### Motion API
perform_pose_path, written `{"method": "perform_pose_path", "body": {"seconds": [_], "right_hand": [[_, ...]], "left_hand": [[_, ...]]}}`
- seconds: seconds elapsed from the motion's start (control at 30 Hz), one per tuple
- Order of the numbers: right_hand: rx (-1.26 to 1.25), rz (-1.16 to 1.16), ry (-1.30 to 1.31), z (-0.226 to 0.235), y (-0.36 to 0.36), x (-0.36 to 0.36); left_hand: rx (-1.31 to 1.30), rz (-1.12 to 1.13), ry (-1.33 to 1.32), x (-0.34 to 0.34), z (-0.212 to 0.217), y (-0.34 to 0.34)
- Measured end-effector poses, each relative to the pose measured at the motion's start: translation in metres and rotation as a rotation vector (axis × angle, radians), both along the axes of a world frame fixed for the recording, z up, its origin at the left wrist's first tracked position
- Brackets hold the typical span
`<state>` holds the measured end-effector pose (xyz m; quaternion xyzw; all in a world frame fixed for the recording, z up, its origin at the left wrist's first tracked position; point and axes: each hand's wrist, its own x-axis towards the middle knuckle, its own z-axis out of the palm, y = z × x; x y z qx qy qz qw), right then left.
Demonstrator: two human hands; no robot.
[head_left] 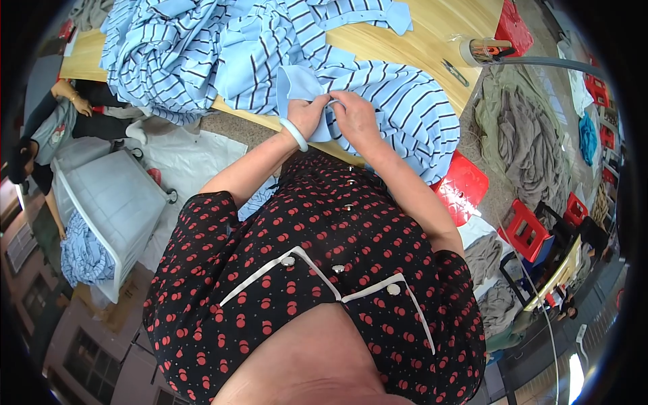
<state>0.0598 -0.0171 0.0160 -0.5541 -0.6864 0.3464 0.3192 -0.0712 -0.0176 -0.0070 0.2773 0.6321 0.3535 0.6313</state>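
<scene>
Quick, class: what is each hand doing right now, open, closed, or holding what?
Left hand: closed, pinching the striped blue garment.
Right hand: closed, gripping the same garment.

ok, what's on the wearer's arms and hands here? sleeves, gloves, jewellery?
Both hands are bare, no gloves. The left hand has a pale, smooth bangle round the wrist. The right hand shows no ring or band that I can make out. Forearms are uncovered; short sleeves of a black top with small red dots end above the elbows.

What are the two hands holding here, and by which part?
Both the left hand and the right hand pinch the light blue striped garment at its near edge over the wooden table; the exact part gripped is hidden.
</scene>
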Motion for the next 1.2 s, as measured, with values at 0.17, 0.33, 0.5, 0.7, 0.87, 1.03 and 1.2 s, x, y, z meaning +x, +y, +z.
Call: {"method": "perform_pose_path", "body": {"seconds": [0.17, 0.33, 0.5, 0.7, 0.87, 1.03, 1.2], "right_hand": [[0.046, 0.068, -0.043, 0.003, -0.001, 0.003], [0.067, 0.091, -0.112, 0.002, 0.001, 0.003], [0.057, 0.077, -0.139, 0.0, 0.002, 0.0], [-0.033, 0.058, -0.146, -0.003, 0.0, -0.005], [-0.14, 0.021, -0.085, -0.009, -0.001, -0.008], [-0.207, -0.006, 0.0, -0.016, 0.001, -0.005], [-0.315, 0.015, 0.111, -0.014, 0.005, -0.008]], "left_hand": [[0.805, -0.393, 0.576, -0.003, 0.02, 0.006], [0.732, -0.686, 0.699, -0.009, 0.03, 0.008], [0.669, -0.746, 0.789, -0.001, 0.022, 0.007], [0.674, -0.74, 0.88, -0.001, 0.014, 0.008], [0.642, -0.613, 0.866, -0.002, 0.003, 0.005], [0.615, -0.536, 0.841, -0.003, 0.012, 0.0], [0.587, -0.433, 0.857, -0.005, 0.011, -0.005]]}}
